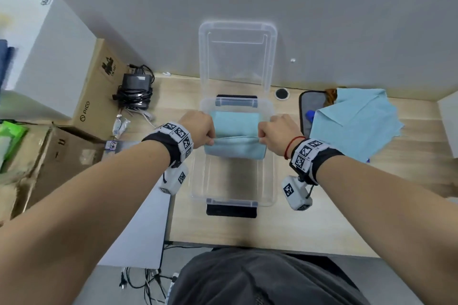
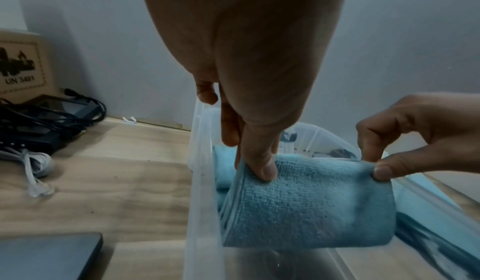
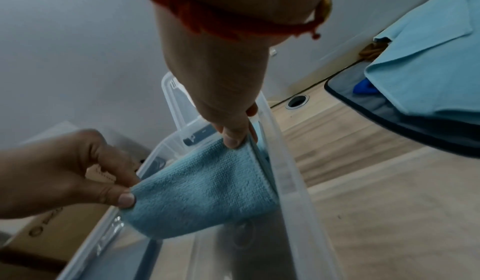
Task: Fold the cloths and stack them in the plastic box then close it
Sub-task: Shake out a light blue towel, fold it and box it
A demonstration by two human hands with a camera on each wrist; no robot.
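Presently the folded cloth (image 1: 235,147), soft and light, is pinched at its upper corners by left hand (image 1: 198,129) and right hand (image 1: 280,131); corner grips seem best.

The light wooden table (image 1: 309,225) carries a clear plastic box (image 1: 269,181) that sits between the left hand (image 1: 198,129) and the right hand (image 1: 280,134). Outward of the left hand lie a black power adapter with coiled cables (image 1: 135,91), a brown cardboard box (image 1: 99,86) and a dark flat slab (image 2: 49,257) nearer the body. Outward of the right hand lies a grey dark-edged mat (image 1: 312,106), with a loose light-blue cloth (image 1: 357,121) spread partly over it and partly on the wood. Beyond the right hand a round cable grommet (image 1: 281,93) is set in the tabletop.
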